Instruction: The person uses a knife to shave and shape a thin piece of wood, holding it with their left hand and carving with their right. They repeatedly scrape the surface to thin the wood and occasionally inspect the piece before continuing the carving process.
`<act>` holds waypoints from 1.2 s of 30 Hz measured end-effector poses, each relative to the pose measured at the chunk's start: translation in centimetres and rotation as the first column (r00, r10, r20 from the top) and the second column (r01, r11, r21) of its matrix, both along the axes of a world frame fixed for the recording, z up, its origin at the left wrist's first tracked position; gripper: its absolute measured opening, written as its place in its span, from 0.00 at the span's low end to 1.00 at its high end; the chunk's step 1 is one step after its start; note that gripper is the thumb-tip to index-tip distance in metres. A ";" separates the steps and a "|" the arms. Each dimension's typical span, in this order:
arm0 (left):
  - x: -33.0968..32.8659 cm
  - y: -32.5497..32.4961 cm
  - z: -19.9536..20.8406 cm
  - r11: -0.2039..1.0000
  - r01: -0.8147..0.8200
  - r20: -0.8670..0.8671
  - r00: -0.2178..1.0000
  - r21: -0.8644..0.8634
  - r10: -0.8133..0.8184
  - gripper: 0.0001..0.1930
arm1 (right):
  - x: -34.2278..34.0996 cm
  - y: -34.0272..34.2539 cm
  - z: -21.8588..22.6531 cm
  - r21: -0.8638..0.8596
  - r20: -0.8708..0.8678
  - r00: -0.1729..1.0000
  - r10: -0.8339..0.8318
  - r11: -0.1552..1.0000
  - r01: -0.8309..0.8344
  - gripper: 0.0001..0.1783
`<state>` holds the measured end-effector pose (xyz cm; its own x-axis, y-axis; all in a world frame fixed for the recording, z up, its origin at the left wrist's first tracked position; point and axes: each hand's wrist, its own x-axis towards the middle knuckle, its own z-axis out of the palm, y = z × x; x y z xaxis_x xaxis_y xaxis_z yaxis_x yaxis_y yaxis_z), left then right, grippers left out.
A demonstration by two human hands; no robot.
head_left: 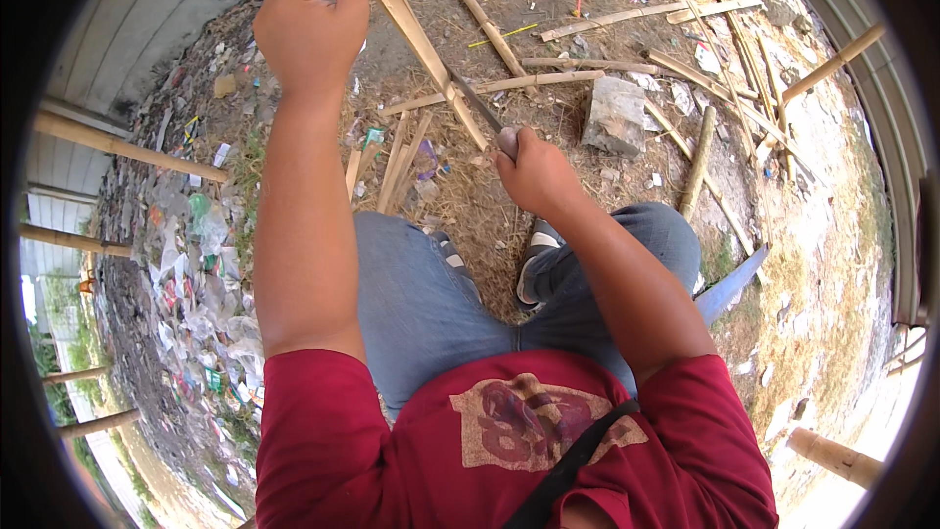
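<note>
My left hand (315, 15) is raised at the upper left, its fingers pinched on the top end of a long split bamboo strip (403, 15). The strip slants down to the right, its lower end hanging in front of my knees. In my right hand (539, 174) is a knife (508, 140), held by its rounded handle. Its dark blade points up and left and meets the strip's edge below the middle. Whether the blade cuts into the bamboo I cannot tell. Short split bamboo pieces (399, 165) lie on the ground just beyond my left knee.
A grey concrete block (615, 116) sits ahead on the right. Bamboo poles and strips (587, 66) are strewn over the dirt beyond. A blue blade-like piece (732, 286) lies beside my right thigh. Plastic litter (196, 284) covers the ground at left, near bamboo posts (127, 145).
</note>
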<state>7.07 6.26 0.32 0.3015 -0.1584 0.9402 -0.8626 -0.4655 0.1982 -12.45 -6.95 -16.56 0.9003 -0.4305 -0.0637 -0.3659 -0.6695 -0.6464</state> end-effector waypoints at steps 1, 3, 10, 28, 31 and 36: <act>0.0 0.3 -0.2 1.000 -0.030 -0.030 0.999 0.010 0.030 0.09 | -0.2 -0.1 -0.1 0.010 -0.024 1.000 -0.005 1.000 0.005 0.22; 0.2 0.3 -0.7 0.999 -0.006 -0.118 0.993 -0.043 0.001 0.11 | -0.4 -0.1 0.4 0.021 -0.051 0.999 0.000 1.000 0.001 0.23; 1.6 -1.7 -2.4 0.685 0.399 -0.343 0.646 -0.610 -0.682 0.23 | 0.2 0.1 2.2 0.004 -0.065 0.998 0.018 1.000 -0.018 0.23; 6.2 4.8 -2.6 0.555 0.328 -0.407 0.423 -0.764 -0.810 0.15 | 4.8 2.3 -8.6 0.136 -0.362 0.932 -0.035 0.987 0.090 0.25; 7.0 5.9 -2.6 0.543 0.348 -0.401 0.402 -0.764 -0.823 0.14 | 5.7 3.0 -6.3 0.154 -0.233 0.972 -0.008 0.987 0.045 0.24; 6.7 6.6 -3.0 0.588 0.293 -0.423 0.469 -0.754 -0.776 0.14 | 5.3 5.8 -1.6 0.214 0.109 0.992 0.070 0.973 -0.093 0.21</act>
<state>13.72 12.82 -2.71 0.8786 -0.1106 0.4646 -0.3755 0.4409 0.8152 -7.19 -1.17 -18.17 0.9384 -0.3411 -0.0553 -0.2417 -0.5334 -0.8106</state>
